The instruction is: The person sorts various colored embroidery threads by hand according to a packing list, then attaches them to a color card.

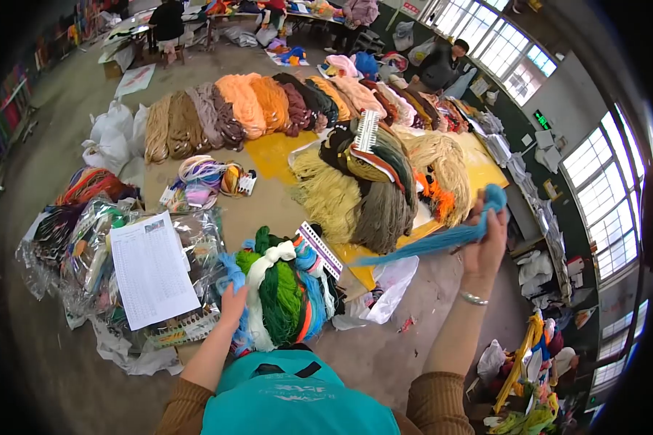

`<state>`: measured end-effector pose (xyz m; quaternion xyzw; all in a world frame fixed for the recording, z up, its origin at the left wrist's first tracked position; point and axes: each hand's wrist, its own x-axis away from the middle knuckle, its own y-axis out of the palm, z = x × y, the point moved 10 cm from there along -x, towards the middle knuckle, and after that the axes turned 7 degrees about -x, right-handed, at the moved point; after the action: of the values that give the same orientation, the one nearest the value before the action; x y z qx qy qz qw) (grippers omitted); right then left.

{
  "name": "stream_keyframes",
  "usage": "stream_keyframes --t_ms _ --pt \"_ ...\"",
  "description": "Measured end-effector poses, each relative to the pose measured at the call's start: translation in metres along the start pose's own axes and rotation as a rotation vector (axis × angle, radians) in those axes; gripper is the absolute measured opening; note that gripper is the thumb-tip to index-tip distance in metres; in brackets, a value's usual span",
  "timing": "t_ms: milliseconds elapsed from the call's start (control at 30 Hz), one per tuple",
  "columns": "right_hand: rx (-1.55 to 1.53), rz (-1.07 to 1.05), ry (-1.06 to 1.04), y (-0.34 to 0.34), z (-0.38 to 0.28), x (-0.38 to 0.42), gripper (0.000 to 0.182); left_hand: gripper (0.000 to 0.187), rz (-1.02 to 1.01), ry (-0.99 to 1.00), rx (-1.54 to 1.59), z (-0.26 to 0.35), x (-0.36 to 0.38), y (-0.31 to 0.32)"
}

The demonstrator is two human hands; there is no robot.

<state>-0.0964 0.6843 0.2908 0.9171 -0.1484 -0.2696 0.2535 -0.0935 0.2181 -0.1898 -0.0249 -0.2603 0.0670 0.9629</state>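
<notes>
My right hand (486, 243) is raised out to the right, closed around a skein of blue yarn (428, 243). The yarn stretches leftward from it, and a looped end sticks up above the fingers. Low on the left, my left hand (232, 308) grips a light blue yarn bundle (232, 274) at the side of a multicoloured yarn pile. In that pile lie green yarn (283, 293), a knotted white skein (260, 274) and some orange strands. A white card with a row of holes (319, 250) leans against the pile's right side.
Behind lie a long row of coloured skeins (243, 105) and a heap of beige and grey yarn (384, 206). To the left, a printed sheet (152, 268) rests on plastic-wrapped bundles. A white plastic bag (381, 290) hangs at the table edge. Other people stand farther back.
</notes>
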Motion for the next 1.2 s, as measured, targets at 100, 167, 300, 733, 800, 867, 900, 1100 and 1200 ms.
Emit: stream_keyframes --t_ms 100,167,300,733,800,867,900,1100,1200 --pt "0.243 0.134 -0.086 -0.024 -0.036 -0.030 0.036 0.059 -0.066 -0.009 0.022 0.027 0.021 0.008" --pt "0.129 0.003 -0.116 -0.025 -0.055 -0.052 0.033 0.052 -0.131 0.193 -0.201 0.035 0.019 0.019" --pt "0.259 0.043 -0.102 -0.035 -0.059 -0.089 0.030 0.039 -0.026 0.551 -0.433 0.050 0.022 0.040" --pt "0.291 0.005 0.257 -0.104 0.068 -0.065 0.025 0.034 0.283 0.791 -0.805 0.076 0.066 0.070" --pt "0.241 0.002 0.358 -0.121 0.106 -0.041 0.024 0.031 0.358 0.727 -0.779 0.077 0.060 0.069" --pt "0.143 0.018 0.503 -0.139 0.138 -0.017 0.025 0.029 0.382 0.733 -0.797 0.085 0.061 0.073" --pt "0.129 0.023 0.549 -0.142 0.146 -0.007 0.026 0.027 0.407 0.739 -0.817 0.090 0.062 0.074" --pt "0.054 0.055 0.511 -0.148 0.123 -0.010 0.031 0.013 0.484 0.765 -0.837 0.115 0.058 0.087" --pt "0.072 0.069 0.481 -0.149 0.108 -0.021 0.026 0.012 0.494 0.666 -0.816 0.115 0.050 0.087"
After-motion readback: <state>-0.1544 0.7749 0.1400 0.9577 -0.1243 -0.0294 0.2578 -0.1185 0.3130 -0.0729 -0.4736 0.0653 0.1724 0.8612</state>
